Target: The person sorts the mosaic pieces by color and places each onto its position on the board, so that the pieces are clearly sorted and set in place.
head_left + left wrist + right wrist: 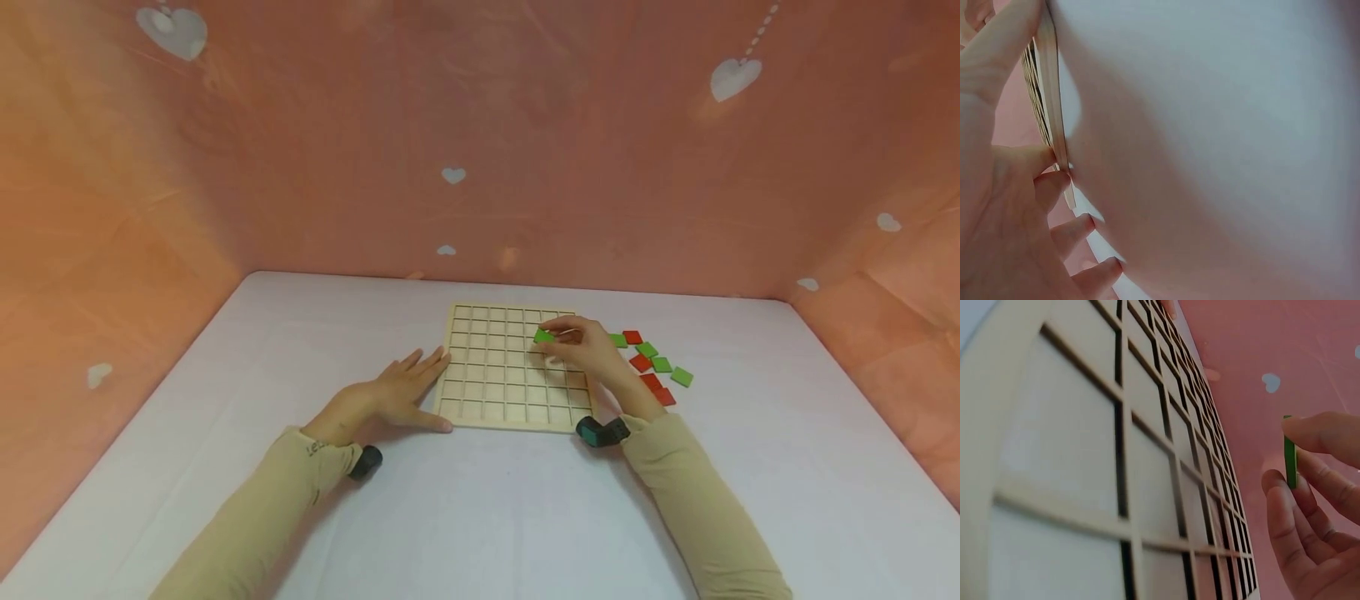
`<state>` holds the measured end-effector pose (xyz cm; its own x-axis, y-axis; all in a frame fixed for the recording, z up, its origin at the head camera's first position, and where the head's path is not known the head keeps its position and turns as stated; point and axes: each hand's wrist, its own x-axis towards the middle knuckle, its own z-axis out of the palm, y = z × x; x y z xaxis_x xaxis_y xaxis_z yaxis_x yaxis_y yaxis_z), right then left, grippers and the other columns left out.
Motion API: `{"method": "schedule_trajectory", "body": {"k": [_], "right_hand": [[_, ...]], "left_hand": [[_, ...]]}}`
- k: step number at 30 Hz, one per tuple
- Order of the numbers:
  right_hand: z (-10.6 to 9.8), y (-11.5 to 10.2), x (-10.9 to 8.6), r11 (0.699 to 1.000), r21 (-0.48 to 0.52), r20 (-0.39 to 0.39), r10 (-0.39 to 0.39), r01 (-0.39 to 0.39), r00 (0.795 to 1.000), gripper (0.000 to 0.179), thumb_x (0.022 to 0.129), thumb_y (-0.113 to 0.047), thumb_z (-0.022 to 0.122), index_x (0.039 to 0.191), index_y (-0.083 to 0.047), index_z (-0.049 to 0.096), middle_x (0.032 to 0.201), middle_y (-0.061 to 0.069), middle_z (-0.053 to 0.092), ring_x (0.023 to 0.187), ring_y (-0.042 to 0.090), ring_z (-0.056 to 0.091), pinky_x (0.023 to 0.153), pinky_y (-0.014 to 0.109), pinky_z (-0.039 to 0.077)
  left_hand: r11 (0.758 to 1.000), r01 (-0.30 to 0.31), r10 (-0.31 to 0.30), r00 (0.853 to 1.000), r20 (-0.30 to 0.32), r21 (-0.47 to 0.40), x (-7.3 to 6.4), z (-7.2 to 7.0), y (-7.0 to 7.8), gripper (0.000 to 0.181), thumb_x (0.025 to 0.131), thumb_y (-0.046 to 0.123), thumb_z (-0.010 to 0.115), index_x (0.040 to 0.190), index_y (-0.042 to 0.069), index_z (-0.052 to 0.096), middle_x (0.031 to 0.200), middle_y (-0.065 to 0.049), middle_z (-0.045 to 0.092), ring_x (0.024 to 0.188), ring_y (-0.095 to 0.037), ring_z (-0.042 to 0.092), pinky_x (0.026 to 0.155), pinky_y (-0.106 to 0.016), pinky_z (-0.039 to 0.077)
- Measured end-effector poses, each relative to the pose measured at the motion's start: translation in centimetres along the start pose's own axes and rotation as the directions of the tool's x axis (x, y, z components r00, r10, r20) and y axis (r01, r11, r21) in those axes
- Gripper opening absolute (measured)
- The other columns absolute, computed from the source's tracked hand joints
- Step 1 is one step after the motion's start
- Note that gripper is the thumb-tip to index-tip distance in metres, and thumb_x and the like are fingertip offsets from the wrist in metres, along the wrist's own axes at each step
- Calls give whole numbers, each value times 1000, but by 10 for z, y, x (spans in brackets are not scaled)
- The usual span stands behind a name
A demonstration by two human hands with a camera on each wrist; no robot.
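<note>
A square wooden grid board (495,367) lies flat on the table, its compartments bare where I can see them. Over its right half, my right hand (588,346) pinches a green square tile (543,336) between thumb and fingers. In the right wrist view that green tile (1290,452) appears edge-on, held above the grid (1147,444). My left hand (401,392) rests with spread, straight fingers at the board's left edge. The left wrist view shows the fingertips (1063,181) touching the board's side (1054,100). Part of the board is hidden under my right hand.
Right of the board lie loose green tiles (682,377) and red tiles (632,337), several of each, some partly hidden by my right wrist. A white cloth (480,508) covers the table. Pink fabric (525,167) with white hearts rises behind it and at both sides.
</note>
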<state>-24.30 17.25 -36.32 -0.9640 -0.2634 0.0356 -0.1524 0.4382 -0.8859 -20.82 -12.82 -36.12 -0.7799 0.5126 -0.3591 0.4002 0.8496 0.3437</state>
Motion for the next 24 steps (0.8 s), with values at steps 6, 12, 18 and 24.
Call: {"method": "schedule_trajectory", "body": {"k": [6,12,18,24], "right_hand": [[10,-4,6,1000,5,1,10,-10,1000,39,88,-15,69,123,-1,62,123,19,57,108,33,61,84,38,56],[20,-6,14,1000,11,7,4,-5,1000,40,87,-15,70,123,0,62,119,20,58,103,30,64,78,35,57],[30,-9,18,1000,17,31,-15,14,999,40,88,-16,69,123,1,62,118,20,59,97,26,65,76,34,57],[39,-12,24,1000,4,40,-22,21,999,39,88,-15,69,123,1,62,118,19,59,97,28,65,74,32,57]], "left_hand": [[1000,3,-3,1000,5,-6,-1,0,0,106,84,57,65,155,8,4,162,-11,-3,147,-40,-3,117,-59,5],[1000,12,-12,1000,0,9,0,1,1,105,83,57,65,155,8,5,162,-11,-1,147,-40,-1,117,-59,7],[1000,11,-11,1000,-4,-3,1,1,1,105,83,56,66,155,8,6,162,-11,0,147,-40,0,117,-59,7],[1000,20,-20,1000,-1,4,0,2,0,105,83,57,65,155,9,5,163,-9,-1,148,-38,-1,118,-58,6]]}}
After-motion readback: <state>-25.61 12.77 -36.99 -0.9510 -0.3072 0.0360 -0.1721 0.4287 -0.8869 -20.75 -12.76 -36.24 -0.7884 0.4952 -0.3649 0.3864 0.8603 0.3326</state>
